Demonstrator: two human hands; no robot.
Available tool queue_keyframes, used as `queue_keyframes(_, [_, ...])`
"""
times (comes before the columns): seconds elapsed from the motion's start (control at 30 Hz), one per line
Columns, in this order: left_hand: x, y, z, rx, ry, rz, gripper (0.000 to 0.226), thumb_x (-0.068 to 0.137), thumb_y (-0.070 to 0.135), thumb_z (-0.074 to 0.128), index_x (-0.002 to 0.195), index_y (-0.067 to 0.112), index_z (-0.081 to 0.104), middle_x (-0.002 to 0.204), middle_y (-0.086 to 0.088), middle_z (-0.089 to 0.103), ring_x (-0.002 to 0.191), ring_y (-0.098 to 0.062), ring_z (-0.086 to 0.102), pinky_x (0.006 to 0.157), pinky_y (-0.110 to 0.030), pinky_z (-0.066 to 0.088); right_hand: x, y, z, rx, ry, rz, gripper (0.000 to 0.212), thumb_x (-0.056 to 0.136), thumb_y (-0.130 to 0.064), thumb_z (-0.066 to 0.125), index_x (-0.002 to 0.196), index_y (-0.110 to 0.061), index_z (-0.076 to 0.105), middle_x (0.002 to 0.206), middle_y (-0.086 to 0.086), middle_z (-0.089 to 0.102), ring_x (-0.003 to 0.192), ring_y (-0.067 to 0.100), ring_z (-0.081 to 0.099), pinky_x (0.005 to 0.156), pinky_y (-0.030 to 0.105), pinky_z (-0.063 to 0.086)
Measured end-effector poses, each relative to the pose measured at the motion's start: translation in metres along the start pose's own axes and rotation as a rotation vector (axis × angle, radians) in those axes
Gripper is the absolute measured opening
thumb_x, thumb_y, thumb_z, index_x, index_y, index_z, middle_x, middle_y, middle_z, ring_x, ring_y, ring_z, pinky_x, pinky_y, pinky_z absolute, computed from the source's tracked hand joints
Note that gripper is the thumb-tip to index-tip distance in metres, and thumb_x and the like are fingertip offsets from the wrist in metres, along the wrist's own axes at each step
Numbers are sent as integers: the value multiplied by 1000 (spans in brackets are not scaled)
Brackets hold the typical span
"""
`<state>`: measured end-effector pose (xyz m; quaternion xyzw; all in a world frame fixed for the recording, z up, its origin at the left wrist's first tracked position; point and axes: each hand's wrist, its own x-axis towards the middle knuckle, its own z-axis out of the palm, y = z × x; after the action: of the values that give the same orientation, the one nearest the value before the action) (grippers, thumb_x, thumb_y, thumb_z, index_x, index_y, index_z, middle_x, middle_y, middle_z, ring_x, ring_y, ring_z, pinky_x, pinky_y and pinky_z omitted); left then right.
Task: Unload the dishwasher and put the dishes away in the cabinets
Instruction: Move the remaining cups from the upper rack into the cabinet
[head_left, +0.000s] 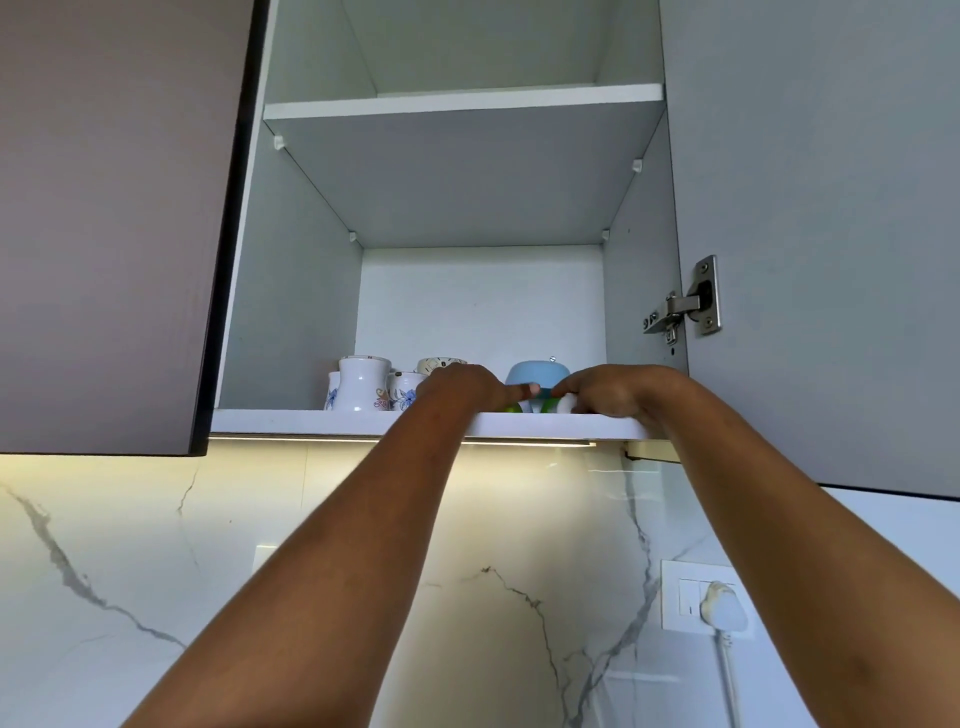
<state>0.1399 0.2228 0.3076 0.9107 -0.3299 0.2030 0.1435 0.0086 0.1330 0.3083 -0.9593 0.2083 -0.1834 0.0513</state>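
Blue bowl (537, 375) is sitting near the front edge of the cabinet's bottom shelf (311, 421), right of centre, between both hands. Its wide axis is running level, parallel to the shelf front. Can't tell if the rim is facing up or down. It's resting over a green-and-white item (546, 408) that's mostly hidden, so I can't tell what that is.

Left grip (462, 388) is reaching in from the left with fingers bent, one fingertip (530, 388) touching the bowl's lower left side. Can't tell whether it's actually pinching anything. Right grip (618, 391) is coming in from the right, fingers curling over the white end of the green-and-white item, heel of the hand lying on the shelf edge.

White floral mugs (363, 383) are standing upright in a cluster just left of the left grip, further back on the same shelf. Upper shelf (462, 101) is showing only its underside and front edge.

Cabinet door (831, 208) is hanging open on the right, with the hinge (696, 301) showing. Neighbouring dark door (104, 208) is sitting closed on the left. Light strip (363, 440) is glowing under the cabinet onto the marble backsplash (156, 571). White plug (723, 608) is sitting in the wall socket at lower right.
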Motion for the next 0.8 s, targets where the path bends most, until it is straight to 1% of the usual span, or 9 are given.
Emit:
queue_keyframes(0.07, [-4,-1,-2,-45,55,20,78,91,67,20,134,8,48,142,-16,46,129,-32,44,105,-40,33,-1,0,0,7,16,6,40,96,-9,43,136,-6,48,136,14,50,117,24,49,98,28,38])
queue_keyframes(0.1, [-5,-3,-3,-64,92,27,65,97,55,22,134,8,48,141,-16,47,128,-32,45,105,-39,33,-1,0,0,2,28,13,41,97,-7,41,138,-7,46,138,13,48,123,25,46,102,29,36])
queue_keyframes(0.17, [-6,-6,-4,-102,145,47,42,100,31,32,132,9,48,139,-14,49,125,-30,46,102,-35,36,-2,1,2,27,51,25,42,97,-4,38,139,-5,44,140,14,46,128,26,43,106,29,33])
queue_keyframes(0.2, [-7,-7,-5,-126,151,67,39,98,23,35,132,9,48,138,-14,49,125,-30,46,101,-34,36,-2,1,2,41,64,27,42,97,-1,36,138,-3,45,140,15,46,128,27,43,106,30,33])
queue_keyframes(0.27, [-11,-7,-7,-153,130,123,38,97,14,36,133,9,48,139,-12,48,126,-29,45,101,-33,36,-1,1,2,60,123,26,41,96,1,36,136,-1,46,139,18,47,129,30,44,105,31,34])
queue_keyframes(0.4, [-15,-5,-9,-134,61,181,36,96,16,39,127,9,54,135,-9,52,122,-27,48,98,-31,38,2,4,3,120,216,49,37,94,-4,41,129,-1,54,132,19,53,124,32,49,102,36,39])
queue_keyframes(0.5, [-17,-6,-10,-157,37,182,35,95,19,41,126,10,55,133,-9,53,121,-26,49,97,-31,38,3,5,6,93,234,63,35,94,-6,43,125,2,54,129,18,55,120,31,51,101,37,41])
queue_keyframes(0.67, [-21,-5,-12,-144,8,215,38,94,22,48,130,11,52,135,-7,51,123,-25,47,101,-31,37,7,4,4,124,239,93,38,92,-6,43,128,-3,56,131,17,55,124,32,50,104,38,41])
queue_keyframes(0.8, [-21,-5,-11,-155,16,218,38,93,22,49,130,12,53,135,-7,52,123,-25,48,103,-32,38,6,3,8,102,235,96,36,95,-13,47,128,-3,55,131,15,55,121,29,51,103,35,41])
